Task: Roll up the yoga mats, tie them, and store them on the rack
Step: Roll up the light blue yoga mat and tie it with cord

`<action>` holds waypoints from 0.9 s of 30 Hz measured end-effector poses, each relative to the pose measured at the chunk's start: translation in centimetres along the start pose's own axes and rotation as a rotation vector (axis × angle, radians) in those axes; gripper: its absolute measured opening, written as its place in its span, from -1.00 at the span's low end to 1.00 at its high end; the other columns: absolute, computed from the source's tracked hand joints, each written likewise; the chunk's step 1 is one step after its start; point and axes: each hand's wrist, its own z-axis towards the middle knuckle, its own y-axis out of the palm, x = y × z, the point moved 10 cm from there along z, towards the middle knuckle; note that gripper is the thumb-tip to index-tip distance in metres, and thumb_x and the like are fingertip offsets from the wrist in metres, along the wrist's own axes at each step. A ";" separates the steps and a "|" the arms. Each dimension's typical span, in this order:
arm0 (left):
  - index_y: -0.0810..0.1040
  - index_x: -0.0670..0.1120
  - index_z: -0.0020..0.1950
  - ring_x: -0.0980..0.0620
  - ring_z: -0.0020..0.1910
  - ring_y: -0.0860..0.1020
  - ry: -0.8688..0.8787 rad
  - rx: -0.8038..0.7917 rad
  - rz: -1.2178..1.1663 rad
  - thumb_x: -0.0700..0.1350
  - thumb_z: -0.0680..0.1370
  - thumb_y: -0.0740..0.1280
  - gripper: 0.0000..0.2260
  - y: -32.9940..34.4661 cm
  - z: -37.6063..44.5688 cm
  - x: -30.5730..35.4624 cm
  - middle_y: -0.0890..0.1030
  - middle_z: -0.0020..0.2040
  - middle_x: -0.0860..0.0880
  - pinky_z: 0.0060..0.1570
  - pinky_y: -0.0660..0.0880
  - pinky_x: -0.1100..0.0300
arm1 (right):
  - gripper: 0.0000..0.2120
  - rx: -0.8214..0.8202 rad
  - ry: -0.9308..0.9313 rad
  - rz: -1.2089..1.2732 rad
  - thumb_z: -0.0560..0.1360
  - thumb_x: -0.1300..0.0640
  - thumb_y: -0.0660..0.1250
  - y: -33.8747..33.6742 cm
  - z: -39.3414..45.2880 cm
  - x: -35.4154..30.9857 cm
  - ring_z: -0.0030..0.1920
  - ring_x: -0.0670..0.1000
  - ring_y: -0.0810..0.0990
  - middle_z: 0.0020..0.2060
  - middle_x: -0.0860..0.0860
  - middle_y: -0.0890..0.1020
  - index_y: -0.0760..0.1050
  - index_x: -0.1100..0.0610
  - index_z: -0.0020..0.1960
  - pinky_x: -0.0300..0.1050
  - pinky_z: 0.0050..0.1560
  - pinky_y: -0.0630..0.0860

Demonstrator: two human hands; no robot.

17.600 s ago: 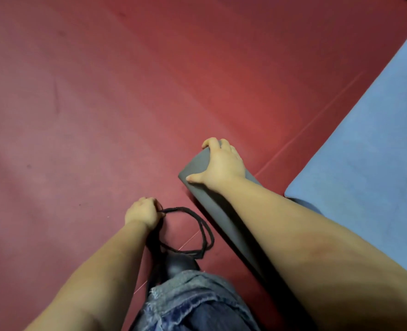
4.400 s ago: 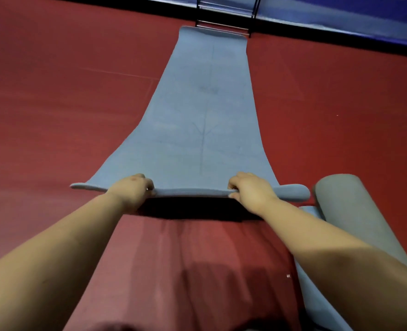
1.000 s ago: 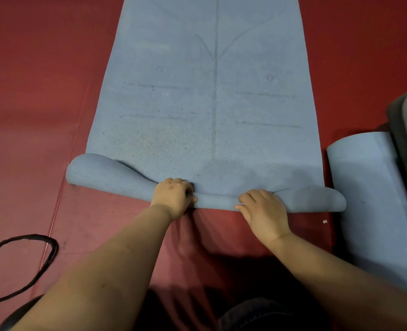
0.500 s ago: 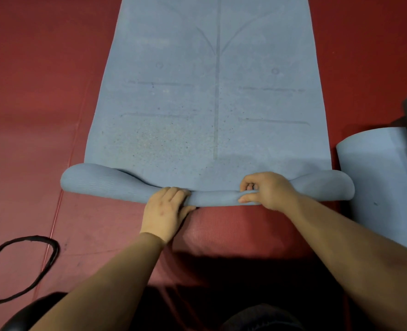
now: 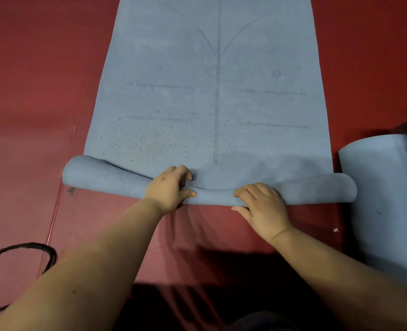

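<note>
A person's left hand (image 5: 171,187) and right hand (image 5: 261,206) are curling over the started roll of a blue-grey rubber yoga mat (image 5: 212,96), where even pressure at both ends would be keeping it tight.

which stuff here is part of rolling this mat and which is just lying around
In the job:
blue mat, near end rolled
left hand on the roll
right hand on the roll
black strap, for tying

Lying about:
second blue mat on the right
red floor
</note>
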 end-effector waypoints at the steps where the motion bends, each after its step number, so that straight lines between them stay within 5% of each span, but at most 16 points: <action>1: 0.51 -0.06 -0.11 -0.02 -0.17 0.47 0.085 0.112 0.055 -0.06 0.43 0.45 -0.84 -0.7 -0.7 0.9 0.48 -0.16 -0.02 -0.12 0.43 0.12 | -0.68 -0.005 0.002 0.001 0.40 -0.13 0.22 0.1 0.2 0.0 -0.22 0.07 0.59 -0.24 -0.03 0.60 0.59 0.08 -0.11 -0.11 -0.10 0.40; 4: 0.58 -0.11 -0.21 -0.09 -0.21 0.46 0.252 0.420 0.346 0.03 0.48 0.30 -0.78 -1.0 -3.6 2.7 0.55 -0.21 -0.06 -0.21 0.41 0.04 | -0.67 -0.051 0.005 0.077 0.42 -0.12 0.18 0.1 1.3 0.4 -0.26 0.05 0.60 -0.27 -0.06 0.62 0.61 0.06 -0.12 -0.12 -0.20 0.54; 10: 0.61 -0.16 -0.01 -0.08 -0.07 0.46 0.337 0.547 0.401 0.03 0.49 0.31 -0.73 -0.1 -5.3 2.1 0.58 -0.09 -0.11 -0.11 0.36 0.06 | -0.85 -0.228 0.061 0.233 0.41 -0.02 0.43 0.5 3.2 1.8 -0.18 -0.03 0.56 -0.23 -0.11 0.61 0.60 0.01 -0.08 -0.17 -0.14 0.44; 14: 0.63 -0.09 -0.10 -0.08 -0.22 0.52 0.295 0.370 0.339 0.11 0.48 0.22 -0.68 -1.3 -1.5 1.8 0.59 -0.23 -0.01 -0.21 0.40 0.10 | -0.80 -0.390 0.289 0.429 0.38 0.00 0.49 1.6 4.6 4.1 -0.17 -0.09 0.48 -0.21 -0.13 0.54 0.61 0.03 -0.04 -0.25 -0.07 0.39; 18: 0.61 -0.02 0.00 -0.08 -0.02 0.49 0.149 0.102 0.221 0.09 0.53 0.30 -0.78 -1.3 1.8 0.5 0.60 -0.08 0.00 0.04 0.35 0.13 | -0.77 0.054 0.124 0.134 0.33 -0.05 0.42 -2.0 3.6 1.9 -0.12 0.02 0.52 -0.19 -0.05 0.61 0.61 0.08 -0.12 -0.08 -0.04 0.42; 22: 0.52 0.08 -0.10 -0.02 0.02 0.46 0.033 -0.105 0.122 0.07 0.51 0.35 -0.90 -0.7 3.8 -0.3 0.52 -0.16 0.09 0.05 0.35 0.17 | -0.70 0.111 0.026 0.059 0.25 0.04 0.55 -1.4 2.3 0.7 -0.09 0.05 0.56 -0.12 -0.02 0.63 0.62 0.10 -0.06 -0.10 0.00 0.37; 24: 0.54 0.02 -0.08 0.00 -0.04 0.45 0.040 -0.019 0.116 0.04 0.49 0.38 -0.88 -1.5 3.7 0.2 0.54 -0.14 0.05 0.00 0.35 0.16 | -0.74 0.059 0.019 0.081 0.25 0.11 0.55 -1.0 3.5 1.4 -0.16 0.08 0.63 -0.16 -0.02 0.65 0.63 0.10 -0.08 -0.09 -0.09 0.49; 27: 0.58 -0.13 -0.17 -0.11 -0.23 0.51 0.259 0.341 0.296 0.04 0.48 0.33 -0.77 -2.9 0.2 2.8 0.55 -0.21 -0.07 -0.20 0.40 0.09 | -0.81 -0.074 0.106 0.218 0.33 0.10 0.47 -0.7 5.3 2.7 -0.12 0.07 0.61 -0.14 -0.04 0.65 0.62 0.07 -0.05 -0.12 -0.05 0.47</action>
